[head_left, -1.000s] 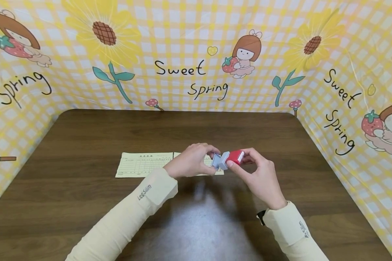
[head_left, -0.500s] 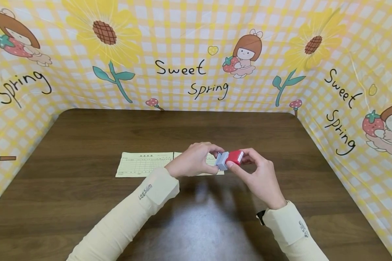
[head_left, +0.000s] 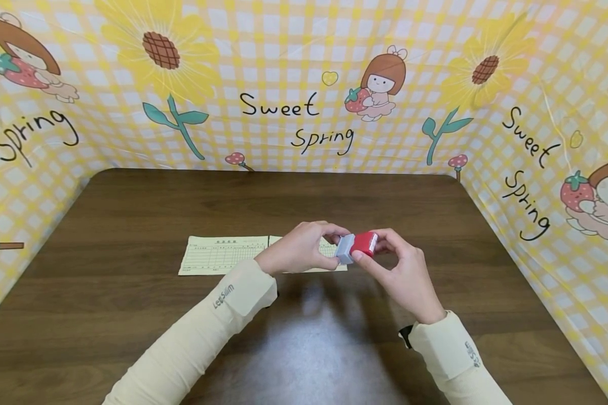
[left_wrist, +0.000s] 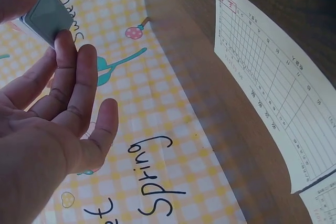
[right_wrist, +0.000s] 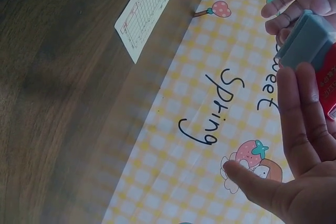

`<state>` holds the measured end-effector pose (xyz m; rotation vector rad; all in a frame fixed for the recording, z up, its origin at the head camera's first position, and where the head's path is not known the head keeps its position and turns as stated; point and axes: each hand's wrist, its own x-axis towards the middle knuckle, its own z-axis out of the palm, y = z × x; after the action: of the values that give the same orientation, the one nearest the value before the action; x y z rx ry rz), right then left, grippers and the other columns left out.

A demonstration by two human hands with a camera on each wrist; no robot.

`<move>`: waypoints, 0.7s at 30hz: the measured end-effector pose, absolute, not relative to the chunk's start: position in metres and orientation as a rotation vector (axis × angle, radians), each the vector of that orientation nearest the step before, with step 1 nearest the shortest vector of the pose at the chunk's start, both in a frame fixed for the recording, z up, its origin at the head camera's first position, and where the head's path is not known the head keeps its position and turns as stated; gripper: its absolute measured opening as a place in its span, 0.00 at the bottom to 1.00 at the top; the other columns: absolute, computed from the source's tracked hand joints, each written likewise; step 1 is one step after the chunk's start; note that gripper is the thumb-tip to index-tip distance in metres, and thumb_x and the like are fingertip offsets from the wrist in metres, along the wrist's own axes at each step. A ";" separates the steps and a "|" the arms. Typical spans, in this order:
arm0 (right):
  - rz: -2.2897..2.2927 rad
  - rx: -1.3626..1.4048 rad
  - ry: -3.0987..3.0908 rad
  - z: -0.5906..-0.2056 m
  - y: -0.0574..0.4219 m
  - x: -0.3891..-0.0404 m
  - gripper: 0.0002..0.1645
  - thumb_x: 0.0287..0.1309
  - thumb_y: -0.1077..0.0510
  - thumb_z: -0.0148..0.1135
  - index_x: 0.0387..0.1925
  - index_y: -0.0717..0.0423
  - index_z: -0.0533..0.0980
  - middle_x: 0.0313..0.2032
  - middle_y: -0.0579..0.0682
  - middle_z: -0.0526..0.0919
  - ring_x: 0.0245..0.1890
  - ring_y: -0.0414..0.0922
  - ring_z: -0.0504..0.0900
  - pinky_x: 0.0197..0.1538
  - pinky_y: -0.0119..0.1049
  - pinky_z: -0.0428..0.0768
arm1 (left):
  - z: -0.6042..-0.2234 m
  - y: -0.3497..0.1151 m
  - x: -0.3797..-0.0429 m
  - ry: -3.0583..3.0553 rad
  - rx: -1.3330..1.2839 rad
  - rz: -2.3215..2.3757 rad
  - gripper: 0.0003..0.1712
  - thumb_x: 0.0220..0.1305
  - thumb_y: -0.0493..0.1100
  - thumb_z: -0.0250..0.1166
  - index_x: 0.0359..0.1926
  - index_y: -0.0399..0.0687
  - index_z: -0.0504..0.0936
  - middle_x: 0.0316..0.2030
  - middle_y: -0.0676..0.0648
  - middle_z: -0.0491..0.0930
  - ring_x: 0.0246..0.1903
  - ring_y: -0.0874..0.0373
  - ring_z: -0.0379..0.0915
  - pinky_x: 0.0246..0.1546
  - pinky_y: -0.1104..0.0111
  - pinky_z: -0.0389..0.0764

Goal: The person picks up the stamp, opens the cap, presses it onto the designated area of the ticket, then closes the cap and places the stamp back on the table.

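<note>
A self-inking type stamp with a red body [head_left: 365,243] is held over the table, in front of the paper form's right end. My right hand [head_left: 407,275] pinches the red body between thumb and fingers. The grey-blue cap [head_left: 343,251] sits on the stamp's grey end, with no gap showing. My left hand [head_left: 301,247] grips this cap between thumb and fingertips. In the left wrist view the cap's flat face [left_wrist: 50,17] shows between the fingers. The right wrist view shows the red side [right_wrist: 328,82] beside two right fingers.
A pale yellow printed form [head_left: 223,256] lies on the dark wooden table [head_left: 147,315], partly behind my left hand. A red boxed mark [left_wrist: 227,2] shows at one end of it. Checked cloth [head_left: 284,56] walls the table's back and sides.
One second ago the grey cap stood tilted and slightly apart from the stamp's end. The two came together, and the cap now sits on it. The form has not moved.
</note>
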<state>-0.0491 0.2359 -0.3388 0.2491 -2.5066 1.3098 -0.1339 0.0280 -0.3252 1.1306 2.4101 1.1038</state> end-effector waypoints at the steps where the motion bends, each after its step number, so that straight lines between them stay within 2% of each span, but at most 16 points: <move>1: 1.307 0.252 -2.506 -0.339 0.236 -0.049 0.16 0.57 0.54 0.76 0.45 0.52 0.80 0.34 0.43 0.85 0.37 0.39 0.83 0.44 0.34 0.77 | -0.326 0.028 -0.134 2.409 1.137 1.108 0.29 0.57 0.36 0.72 0.61 0.37 0.80 0.47 0.47 0.83 0.48 0.56 0.77 0.54 0.62 0.76; 9: 1.282 0.253 -2.526 -0.339 0.236 -0.048 0.21 0.54 0.56 0.78 0.48 0.53 0.80 0.35 0.43 0.86 0.37 0.39 0.83 0.43 0.32 0.77 | -0.325 0.028 -0.135 2.391 1.129 1.136 0.31 0.57 0.32 0.71 0.63 0.35 0.78 0.48 0.45 0.83 0.50 0.52 0.78 0.57 0.54 0.77; 21: 1.225 0.247 -2.538 -0.338 0.236 -0.049 0.25 0.51 0.55 0.80 0.50 0.54 0.81 0.35 0.44 0.86 0.38 0.40 0.83 0.44 0.36 0.76 | -0.323 0.031 -0.132 2.479 1.109 1.066 0.34 0.58 0.30 0.73 0.66 0.38 0.76 0.50 0.43 0.82 0.50 0.51 0.78 0.55 0.59 0.78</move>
<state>-0.0487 0.2357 -0.3381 0.2466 -2.5378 1.2249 -0.1321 0.0305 -0.3231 1.1089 2.4786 1.0665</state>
